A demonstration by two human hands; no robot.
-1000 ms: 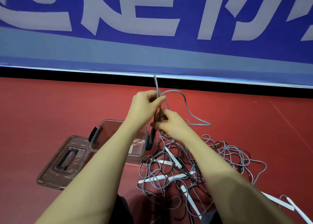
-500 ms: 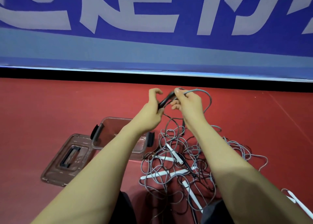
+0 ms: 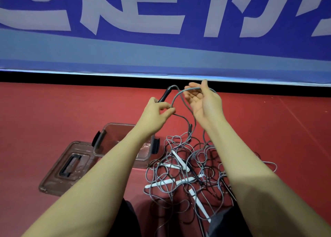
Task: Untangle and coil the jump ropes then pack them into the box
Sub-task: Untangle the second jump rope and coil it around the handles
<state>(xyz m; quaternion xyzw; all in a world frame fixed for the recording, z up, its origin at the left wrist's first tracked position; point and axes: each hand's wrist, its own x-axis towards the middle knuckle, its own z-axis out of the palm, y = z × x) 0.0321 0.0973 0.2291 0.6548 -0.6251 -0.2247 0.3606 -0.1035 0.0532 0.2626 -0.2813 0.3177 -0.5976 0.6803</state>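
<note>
The left hand (image 3: 154, 114) pinches a black handle (image 3: 164, 95); the right hand (image 3: 202, 100), fingers apart, carries a grey rope (image 3: 180, 100) loop. Below both lies the tangle (image 3: 189, 172), left of it the box (image 3: 123, 143). Light, limp, springy cord: best gripped by its stiff handles

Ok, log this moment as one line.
left hand: grips black handle | right hand: lifts grey rope loop | pile: tangled | box: open, no coil
</note>
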